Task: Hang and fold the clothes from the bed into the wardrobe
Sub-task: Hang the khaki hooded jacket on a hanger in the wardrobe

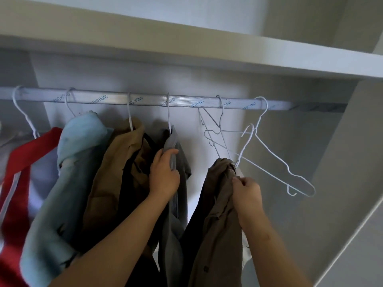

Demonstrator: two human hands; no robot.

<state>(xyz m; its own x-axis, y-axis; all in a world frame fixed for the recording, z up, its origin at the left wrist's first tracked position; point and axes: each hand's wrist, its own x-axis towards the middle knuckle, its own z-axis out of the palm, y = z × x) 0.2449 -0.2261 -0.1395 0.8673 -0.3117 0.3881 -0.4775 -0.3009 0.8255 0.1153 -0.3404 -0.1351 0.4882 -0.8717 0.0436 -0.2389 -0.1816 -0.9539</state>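
The soft brown button-front shirt (pixel 215 214) hangs bunched at lower centre-right of the frame, below the silver metal wardrobe rail (pixel 149 99); a thin white wire hanger (pixel 245 145) rises from its collar, hook not yet on the rail. The right hand (pixel 246 191) pinches the collar fabric with curled fingers (pixel 238 181), and the left hand (pixel 163 175) grips the grey hanging garment (pixel 176 204) at centre. Judged light, limp and prone to slipping off wire, the shirt is best held at the hanger neck.
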